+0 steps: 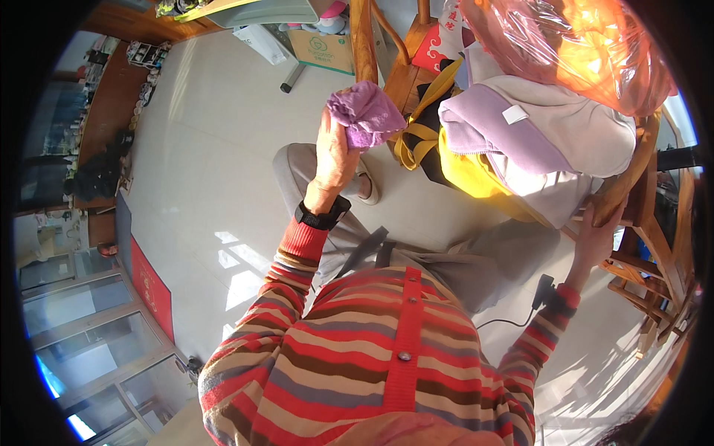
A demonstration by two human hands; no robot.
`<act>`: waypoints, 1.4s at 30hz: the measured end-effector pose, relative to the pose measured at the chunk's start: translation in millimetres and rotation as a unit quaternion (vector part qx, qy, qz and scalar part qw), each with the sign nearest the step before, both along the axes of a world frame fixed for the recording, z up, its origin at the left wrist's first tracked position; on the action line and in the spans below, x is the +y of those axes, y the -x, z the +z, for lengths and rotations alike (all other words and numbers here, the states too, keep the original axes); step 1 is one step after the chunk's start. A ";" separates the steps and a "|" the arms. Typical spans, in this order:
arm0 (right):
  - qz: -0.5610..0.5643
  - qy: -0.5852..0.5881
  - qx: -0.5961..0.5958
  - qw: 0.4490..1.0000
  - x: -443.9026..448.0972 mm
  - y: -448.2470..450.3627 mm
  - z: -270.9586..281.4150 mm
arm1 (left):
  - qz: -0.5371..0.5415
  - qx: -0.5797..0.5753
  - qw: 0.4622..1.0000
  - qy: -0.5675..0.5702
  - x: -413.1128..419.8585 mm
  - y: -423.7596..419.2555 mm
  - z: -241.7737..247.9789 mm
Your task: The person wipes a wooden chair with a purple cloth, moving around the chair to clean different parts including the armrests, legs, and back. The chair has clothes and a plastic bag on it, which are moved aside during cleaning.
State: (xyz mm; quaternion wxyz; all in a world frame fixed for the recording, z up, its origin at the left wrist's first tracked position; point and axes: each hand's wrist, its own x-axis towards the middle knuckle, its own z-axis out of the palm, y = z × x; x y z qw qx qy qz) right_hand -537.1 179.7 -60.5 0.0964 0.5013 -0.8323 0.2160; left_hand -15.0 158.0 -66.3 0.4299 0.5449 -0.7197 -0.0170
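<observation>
A crumpled purple cloth (368,114) is bunched in my left hand (334,148), raised beside the end of a wooden chair armrest (365,39). My right hand (597,242) grips the curved end of the other wooden armrest (627,178) at the right. Between the two armrests lies a pile: folded white and lilac fleece clothing (541,122) with a white tag, a yellow fabric item (474,173) under it, yellow straps (421,142) and an orange plastic bag (580,50) above. Part of the chair seat is hidden by the pile.
A cardboard box (322,51) with plush toys stands behind a dark-tipped metal leg (293,78). Wooden furniture (658,267) is at the right. A red mat (150,284) lies by the glass doors at the left. A cable (507,322) hangs near my right wrist.
</observation>
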 end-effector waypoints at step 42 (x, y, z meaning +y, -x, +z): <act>0.057 0.074 0.020 0.995 2.9 -2.4 -1.6 | 0.005 -0.055 0.956 -0.289 -53.5 -37.8 56.6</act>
